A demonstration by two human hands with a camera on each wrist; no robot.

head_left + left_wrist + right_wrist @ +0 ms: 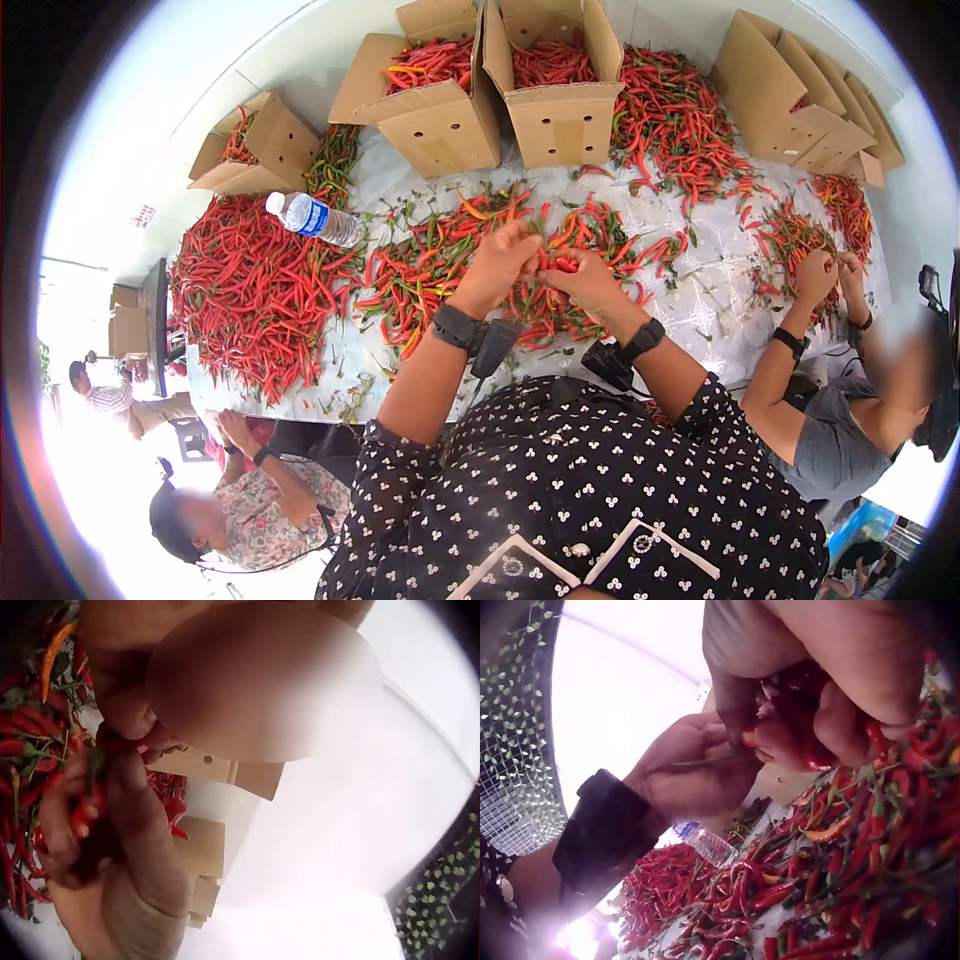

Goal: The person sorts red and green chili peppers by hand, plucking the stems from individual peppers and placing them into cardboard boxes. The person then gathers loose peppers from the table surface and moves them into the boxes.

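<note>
My two hands meet over the middle pile of chili peppers (425,265). The left hand (503,264) pinches a red chili pepper (129,745) at its fingertips, close against the right thumb. A thin green stem (705,760) lies along the left fingers in the right wrist view. My right hand (592,288) curls round several red chili peppers (801,712), partly hidden in its palm; some of their ends show between the fingers in the left wrist view. Loose red, orange and green chilies lie beneath both hands.
A big heap of red chilies (255,300) lies at left, with a water bottle (315,219) on its edge. Cardboard boxes (440,140) of chilies line the back. Another pile (680,115) lies at back right. Other people (850,420) sit on both sides.
</note>
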